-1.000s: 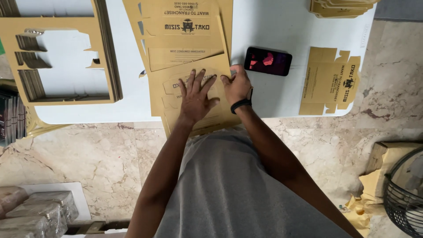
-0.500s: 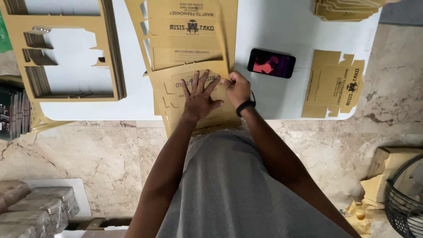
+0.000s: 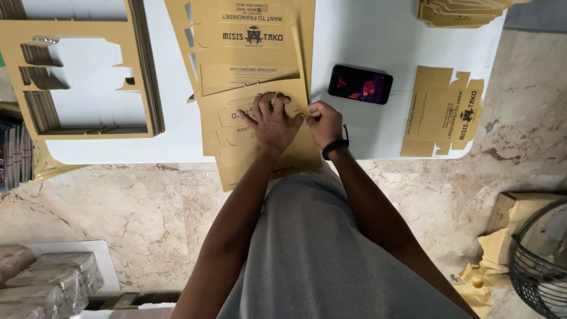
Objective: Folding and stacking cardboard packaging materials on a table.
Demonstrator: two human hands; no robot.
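Observation:
A stack of tan die-cut cardboard sheets (image 3: 248,65) lies on the white table (image 3: 366,35), hanging over its near edge. My left hand (image 3: 270,121) presses flat on the top sheet, fingers spread over a punched box blank. My right hand (image 3: 323,121), with a black wristband, pinches the sheet's right edge next to the left hand's fingertips.
A dark phone (image 3: 361,84) with a lit screen lies just right of the stack. A loose flat box blank (image 3: 443,112) sits at the table's right. A pile of punched-out cardboard frames (image 3: 82,71) fills the left. More blanks (image 3: 460,10) lie at the far right corner. A wire basket (image 3: 540,254) stands on the marble floor.
Both hands have slid a little forward and closer together on the top sheet. My right hand's fingers have curled onto the sheet's edge.

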